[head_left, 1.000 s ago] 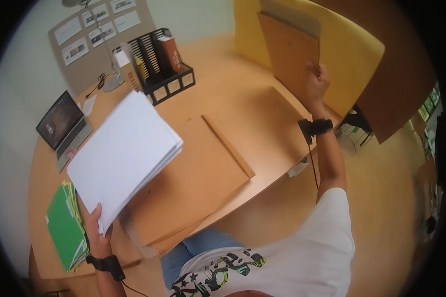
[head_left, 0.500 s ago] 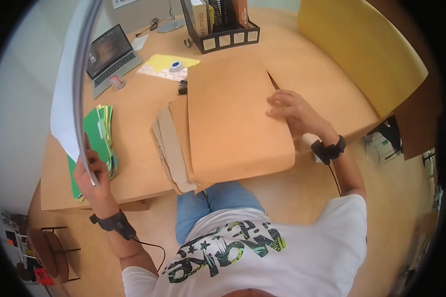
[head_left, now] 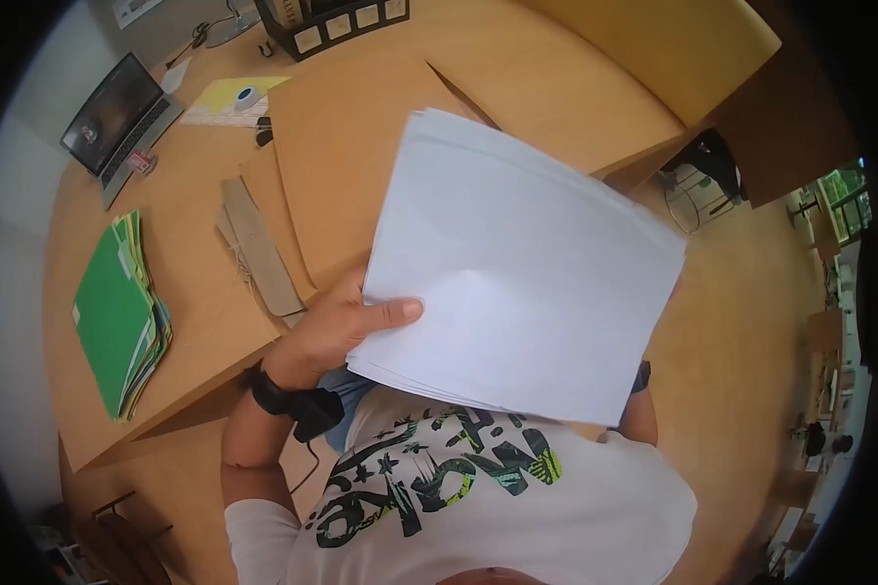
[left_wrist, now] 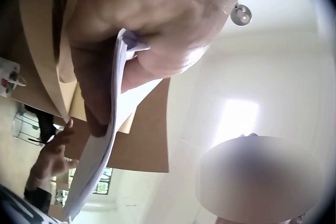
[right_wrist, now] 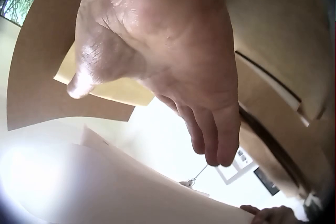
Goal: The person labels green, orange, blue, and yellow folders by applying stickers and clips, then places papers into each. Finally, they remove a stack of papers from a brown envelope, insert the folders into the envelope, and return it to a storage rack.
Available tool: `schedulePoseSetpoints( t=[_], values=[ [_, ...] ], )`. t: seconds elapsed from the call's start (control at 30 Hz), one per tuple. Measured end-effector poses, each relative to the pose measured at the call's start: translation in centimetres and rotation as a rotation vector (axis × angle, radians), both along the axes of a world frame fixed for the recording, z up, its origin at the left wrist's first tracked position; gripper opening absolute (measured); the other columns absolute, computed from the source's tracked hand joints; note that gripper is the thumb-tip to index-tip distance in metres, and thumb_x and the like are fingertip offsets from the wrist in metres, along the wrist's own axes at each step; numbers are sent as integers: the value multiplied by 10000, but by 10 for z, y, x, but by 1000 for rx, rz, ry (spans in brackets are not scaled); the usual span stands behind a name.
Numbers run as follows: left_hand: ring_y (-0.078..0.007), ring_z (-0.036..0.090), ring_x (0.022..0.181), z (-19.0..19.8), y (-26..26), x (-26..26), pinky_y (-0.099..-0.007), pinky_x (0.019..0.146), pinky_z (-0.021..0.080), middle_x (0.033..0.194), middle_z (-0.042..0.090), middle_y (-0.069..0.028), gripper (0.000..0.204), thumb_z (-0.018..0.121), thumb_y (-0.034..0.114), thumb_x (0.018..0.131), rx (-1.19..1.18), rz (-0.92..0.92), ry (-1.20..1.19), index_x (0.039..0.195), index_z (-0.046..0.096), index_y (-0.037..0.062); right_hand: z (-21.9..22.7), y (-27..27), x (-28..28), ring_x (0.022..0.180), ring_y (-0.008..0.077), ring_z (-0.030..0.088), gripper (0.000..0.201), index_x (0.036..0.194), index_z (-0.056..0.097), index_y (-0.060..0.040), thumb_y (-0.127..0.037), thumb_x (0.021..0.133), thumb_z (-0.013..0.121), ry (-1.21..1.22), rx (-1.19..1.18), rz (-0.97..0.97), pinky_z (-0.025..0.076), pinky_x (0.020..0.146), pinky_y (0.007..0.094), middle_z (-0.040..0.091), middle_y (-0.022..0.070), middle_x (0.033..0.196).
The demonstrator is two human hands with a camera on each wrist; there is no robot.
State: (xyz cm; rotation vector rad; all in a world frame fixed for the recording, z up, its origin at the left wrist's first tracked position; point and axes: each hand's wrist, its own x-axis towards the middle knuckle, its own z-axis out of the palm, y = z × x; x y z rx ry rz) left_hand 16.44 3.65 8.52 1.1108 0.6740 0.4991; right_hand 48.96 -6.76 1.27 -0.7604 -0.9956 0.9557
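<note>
My left hand grips the near left edge of a stack of white paper, thumb on top and fingers beneath. The stack is held tilted in front of the chest, past the desk's front edge. Behind it, my right hand is hidden in the head view. The right wrist view shows that right hand with straight fingers and nothing in its palm, near the sheets. Large brown envelopes lie on the desk beyond the paper, partly covered by it. Beside them is a grey-brown folder with string.
A bundle of green and yellow folders lies at the desk's left. Farther back are a laptop, a roll of tape on a yellow sheet, and a black desk organizer. A yellow panel stands along the right side.
The right hand laid a raised brown envelope on the desk, then let go of it. My left hand has swung the paper stack from the far left to the front of the body.
</note>
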Motion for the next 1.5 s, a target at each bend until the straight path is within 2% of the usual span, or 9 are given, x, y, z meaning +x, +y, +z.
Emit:
schedulePoseSetpoints(
  t=[0.13, 0.23, 0.53, 0.63, 0.7, 0.93, 1.03, 1.3, 1.5],
  values=[
    [-191, 537, 1103, -8, 12, 13, -312, 953, 422, 1215, 563, -122, 561, 658, 168, 854, -27, -143, 151, 1322, 429, -40, -58, -42, 30, 1281, 262, 399, 1246, 1436, 265, -3, -912, 602, 440, -29, -203, -103, 364, 1053, 414, 385, 129, 1433],
    [-177, 532, 1102, -13, 18, 21, -307, 961, 415, 1223, 559, -109, 559, 639, 176, 871, 8, -210, 192, 1338, 415, -33, -93, -79, 56, 1197, 262, 484, 1025, 1370, 350, 35, -650, 694, 706, 238, -352, 281, 396, 1011, 393, 492, 132, 1326],
    [-159, 599, 832, -3, 25, 41, -288, 761, 484, 999, 622, -127, 524, 571, 307, 939, 588, 139, 241, 1324, 409, -10, -81, -77, 45, 1139, 248, 528, 700, 1332, 391, 31, -179, 762, 739, 240, -587, -83, 436, 984, 366, 532, 133, 1242],
    [-235, 597, 876, -2, 37, 35, -328, 676, 501, 1126, 568, -111, 541, 653, 261, 840, 1843, 197, 694, 1301, 453, 59, -120, -81, 74, 1162, 271, 512, 675, 1352, 370, 29, -113, 789, 713, 405, -654, -132, 414, 1013, 373, 516, 135, 1267],
    [-248, 586, 893, -11, 37, 37, -348, 651, 506, 1177, 540, -102, 528, 657, 253, 812, 2002, 120, 919, 1272, 475, 69, -131, -79, 74, 1180, 283, 498, 664, 1366, 355, 24, -73, 805, 695, 427, -641, -220, 405, 1029, 380, 501, 137, 1286],
    [-224, 607, 771, -20, 43, 26, -317, 607, 495, 912, 609, -106, 366, 592, 263, 882, 1649, -31, 922, 1181, 524, 64, -131, -84, 75, 1176, 289, 497, 680, 1366, 355, 14, -57, 786, 702, 449, -597, -199, 419, 1018, 380, 500, 141, 1283],
    [-286, 629, 712, 22, 66, 26, -324, 620, 506, 843, 635, -106, 290, 614, 249, 893, 747, 26, 707, 1108, 571, 59, -123, -90, 76, 1151, 293, 511, 710, 1356, 364, 12, -80, 753, 728, 424, -556, -167, 444, 987, 378, 511, 140, 1258],
    [-300, 600, 884, -4, 34, 38, -391, 661, 512, 1052, 548, -135, 396, 612, 241, 870, 1795, -172, 1180, 1195, 477, 60, -86, -99, 57, 1029, 289, 575, 795, 1307, 397, 24, -197, 647, 782, 306, -507, -76, 516, 857, 380, 547, 154, 1155],
    [-286, 567, 640, -6, 64, 22, -389, 647, 463, 716, 573, -145, 241, 529, 236, 912, 1506, -2, 927, 941, 557, -1, -80, -100, 57, 960, 280, 609, 722, 1271, 435, 27, -193, 656, 743, 257, -552, 23, 531, 822, 369, 575, 157, 1108]
  ],
)
